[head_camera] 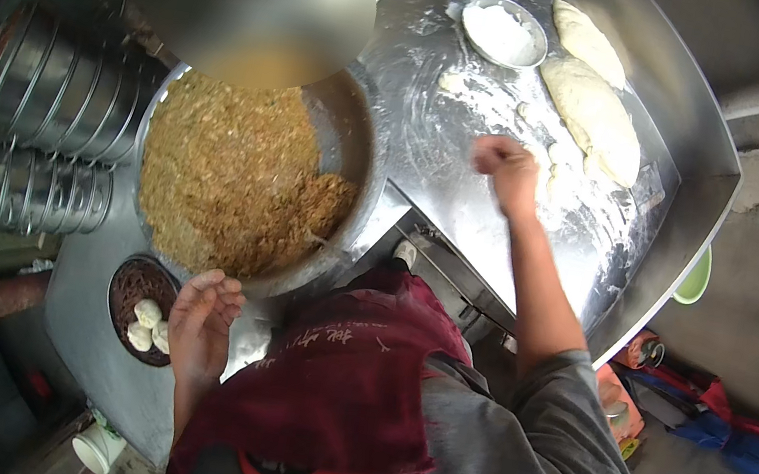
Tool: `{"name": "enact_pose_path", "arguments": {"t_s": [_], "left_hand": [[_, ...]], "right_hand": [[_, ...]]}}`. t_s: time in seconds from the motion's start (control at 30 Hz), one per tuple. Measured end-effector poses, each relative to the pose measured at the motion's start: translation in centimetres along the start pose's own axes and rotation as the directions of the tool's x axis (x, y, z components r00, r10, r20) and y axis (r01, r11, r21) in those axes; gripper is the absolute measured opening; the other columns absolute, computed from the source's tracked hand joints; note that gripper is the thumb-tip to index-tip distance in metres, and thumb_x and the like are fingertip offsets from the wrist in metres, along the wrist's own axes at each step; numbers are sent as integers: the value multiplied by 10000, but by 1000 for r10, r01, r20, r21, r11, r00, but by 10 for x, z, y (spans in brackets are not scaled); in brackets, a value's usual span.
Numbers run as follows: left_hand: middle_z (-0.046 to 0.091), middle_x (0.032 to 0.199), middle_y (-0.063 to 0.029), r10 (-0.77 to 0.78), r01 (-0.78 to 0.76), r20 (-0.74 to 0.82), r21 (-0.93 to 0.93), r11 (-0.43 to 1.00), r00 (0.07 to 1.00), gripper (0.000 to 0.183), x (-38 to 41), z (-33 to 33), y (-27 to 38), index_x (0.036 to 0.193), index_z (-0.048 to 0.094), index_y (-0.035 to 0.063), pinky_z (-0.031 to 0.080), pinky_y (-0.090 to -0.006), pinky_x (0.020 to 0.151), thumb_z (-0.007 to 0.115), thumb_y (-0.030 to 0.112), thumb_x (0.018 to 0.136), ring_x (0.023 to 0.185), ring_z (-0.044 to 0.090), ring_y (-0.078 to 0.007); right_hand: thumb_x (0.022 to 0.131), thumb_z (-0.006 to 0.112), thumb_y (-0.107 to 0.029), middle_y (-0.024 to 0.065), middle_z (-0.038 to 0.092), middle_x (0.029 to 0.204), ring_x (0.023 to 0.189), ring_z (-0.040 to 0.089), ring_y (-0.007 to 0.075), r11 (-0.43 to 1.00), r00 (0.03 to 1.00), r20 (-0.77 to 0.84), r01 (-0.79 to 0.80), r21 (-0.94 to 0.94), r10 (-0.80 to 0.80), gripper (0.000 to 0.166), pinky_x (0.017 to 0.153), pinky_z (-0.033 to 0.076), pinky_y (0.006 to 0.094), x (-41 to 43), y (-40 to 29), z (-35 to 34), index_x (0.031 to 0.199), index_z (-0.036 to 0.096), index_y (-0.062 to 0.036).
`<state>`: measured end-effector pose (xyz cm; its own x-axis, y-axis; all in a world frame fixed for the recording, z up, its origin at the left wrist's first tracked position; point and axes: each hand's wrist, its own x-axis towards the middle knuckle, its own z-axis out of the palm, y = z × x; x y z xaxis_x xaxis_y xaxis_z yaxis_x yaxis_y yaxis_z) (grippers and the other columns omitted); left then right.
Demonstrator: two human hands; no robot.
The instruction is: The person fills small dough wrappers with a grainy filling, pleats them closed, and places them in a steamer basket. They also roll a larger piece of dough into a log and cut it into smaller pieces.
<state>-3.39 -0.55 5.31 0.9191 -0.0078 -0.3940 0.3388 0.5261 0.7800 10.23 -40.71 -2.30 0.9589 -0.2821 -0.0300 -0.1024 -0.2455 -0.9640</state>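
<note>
My left hand [206,313] hovers at the near rim of a large metal basin [374,190], palm up with loosely curled fingers and nothing visible in it. Chopped, brownish-yellow filling [232,165] heaps inside the basin. Just left of that hand, three pale filled buns [143,325] rest on a dark round steamer tray [135,285]. My right hand [509,172] is motion-blurred above the floured steel worktop [441,149]; its fingers are bent and I cannot tell whether they hold anything. Small dough pieces [557,158] lie close to its right side.
Two large dough lumps [588,114] lie along the worktop's raised right wall [699,194]. Beside them is a metal bowl of flour [503,32]. Stacked metal steamers [63,90] stand left of the basin. A blurred patch covers the upper left. A white bucket [97,448] stands low left.
</note>
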Motion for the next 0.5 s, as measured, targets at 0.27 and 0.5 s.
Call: {"name": "enact_pose_path", "arguments": {"t_s": [0.27,0.5], "left_hand": [[620,968,-129,-67,66,37,28,997,997,228,16,45,-19,1077,541,12,479,-300,760,532,109,871,832,602,-197],[623,976,-123,-63,63,-8,47,997,998,232,18,58,-25,1083,544,15,476,-294,761,529,107,870,842,607,-193]], "right_hand": [[771,588,-125,108,637,977,934,571,265,558,1000,-29,-20,-829,-7,189,835,445,357,82,124,-98,940,671,-117],[769,610,-73,110,612,861,805,563,235,795,978,-205,-151,-588,33,245,740,465,326,66,88,-93,1013,587,-84]]}}
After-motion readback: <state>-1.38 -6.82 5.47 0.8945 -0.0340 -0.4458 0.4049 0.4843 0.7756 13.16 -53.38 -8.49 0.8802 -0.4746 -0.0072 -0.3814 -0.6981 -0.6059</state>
